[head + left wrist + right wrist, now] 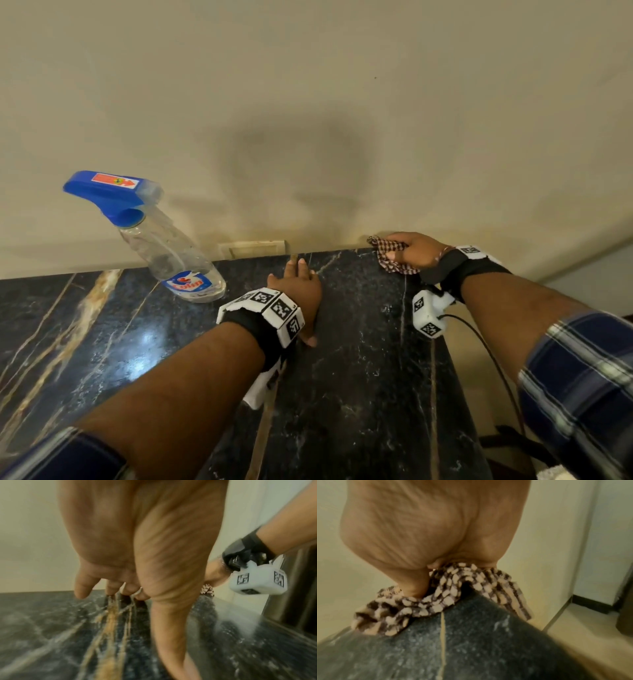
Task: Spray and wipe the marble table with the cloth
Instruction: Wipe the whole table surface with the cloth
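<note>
While we lean over the marble table (359, 377), filling the lower frame, our right hand (412, 251) bunches the cloth (390, 257).
Its curled fingers clamp the checked fabric against the table's far corner at right; the spray bottle (164, 250) stands upper left; our left hand (301, 291) lies flat, fingers straight, at centre.

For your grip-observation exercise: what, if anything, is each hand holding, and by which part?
The right hand grips the checked cloth by its bunched middle, at the table's far corner. The left hand holds nothing; it rests flat on the marble table.
</note>
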